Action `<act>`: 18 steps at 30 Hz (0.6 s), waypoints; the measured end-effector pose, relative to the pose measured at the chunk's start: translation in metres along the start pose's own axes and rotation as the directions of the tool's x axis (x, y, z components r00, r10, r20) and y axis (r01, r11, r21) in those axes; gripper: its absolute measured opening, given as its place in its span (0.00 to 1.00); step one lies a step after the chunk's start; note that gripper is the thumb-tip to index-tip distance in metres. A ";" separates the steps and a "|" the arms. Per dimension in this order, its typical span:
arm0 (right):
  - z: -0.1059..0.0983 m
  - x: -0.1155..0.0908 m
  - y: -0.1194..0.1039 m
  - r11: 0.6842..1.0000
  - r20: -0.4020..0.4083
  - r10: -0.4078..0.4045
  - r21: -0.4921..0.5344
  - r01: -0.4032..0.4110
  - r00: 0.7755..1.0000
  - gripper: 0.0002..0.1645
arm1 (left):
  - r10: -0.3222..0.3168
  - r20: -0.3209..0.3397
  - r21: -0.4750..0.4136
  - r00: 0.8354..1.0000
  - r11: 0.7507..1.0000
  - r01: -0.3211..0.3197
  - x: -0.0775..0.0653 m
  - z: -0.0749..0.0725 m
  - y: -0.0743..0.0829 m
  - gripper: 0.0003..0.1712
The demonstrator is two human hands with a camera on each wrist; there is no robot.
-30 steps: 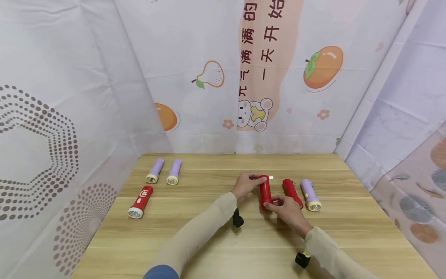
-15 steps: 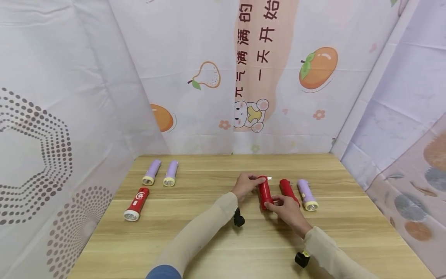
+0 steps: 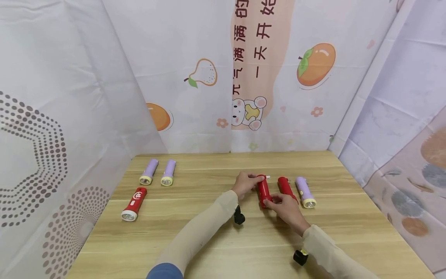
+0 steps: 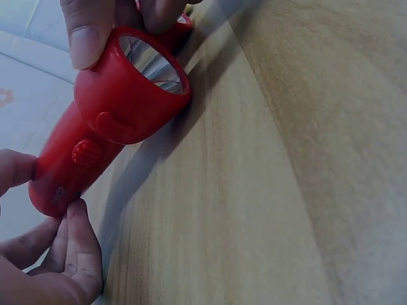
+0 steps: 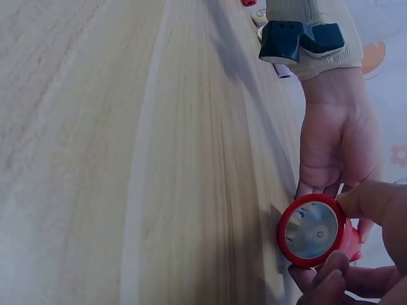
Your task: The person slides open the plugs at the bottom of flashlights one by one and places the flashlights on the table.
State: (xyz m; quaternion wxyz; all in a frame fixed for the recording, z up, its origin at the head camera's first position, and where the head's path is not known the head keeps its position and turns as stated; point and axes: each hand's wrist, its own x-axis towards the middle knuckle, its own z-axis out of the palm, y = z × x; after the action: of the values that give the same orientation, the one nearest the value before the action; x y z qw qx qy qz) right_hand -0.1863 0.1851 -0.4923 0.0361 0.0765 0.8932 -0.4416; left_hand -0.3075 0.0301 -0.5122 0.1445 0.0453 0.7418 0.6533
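A red flashlight [image 3: 263,190] lies between both hands, its wide lens end toward the person. My left hand [image 3: 244,183] pinches the narrow far end. My right hand [image 3: 287,209] holds the lens end between thumb and fingers. In the left wrist view, the flashlight [image 4: 95,136] shows a ridged red switch on its body. In the right wrist view its round clear lens [image 5: 311,230] faces the camera. Just right of it lies a second red flashlight [image 3: 285,186], partly hidden by the right hand. Beside that one is a purple flashlight [image 3: 304,190] with a pale yellow head.
At the left of the wooden table [image 3: 209,221] lies a red flashlight [image 3: 134,204] with a white head. Behind it are two purple flashlights, one farther left [image 3: 149,171] and one to its right [image 3: 168,173]. Printed curtains [image 3: 195,128] border the table's back and sides.
The head view has shifted slightly, so the scene sits a bit farther left. Both hands keep their hold on the red flashlight, which stays in place.
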 end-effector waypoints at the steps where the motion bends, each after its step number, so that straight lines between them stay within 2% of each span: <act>1: 0.000 0.001 0.000 1.000 -0.007 0.000 0.002 0.000 1.000 0.28 | -0.003 -0.002 0.006 1.000 1.000 0.003 0.001 0.000 0.000 0.15; 18: -0.001 0.001 -0.002 0.999 -0.058 -0.050 -0.015 0.049 0.997 0.22 | 0.043 -0.043 0.183 0.998 0.982 -0.035 0.001 0.003 0.000 0.12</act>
State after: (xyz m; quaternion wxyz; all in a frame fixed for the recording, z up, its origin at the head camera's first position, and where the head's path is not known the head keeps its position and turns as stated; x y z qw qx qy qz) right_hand -0.1878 0.1849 -0.4906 -0.0006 0.0669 0.8985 -0.4337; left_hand -0.3074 0.0331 -0.5124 0.1094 0.0575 0.8006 0.5863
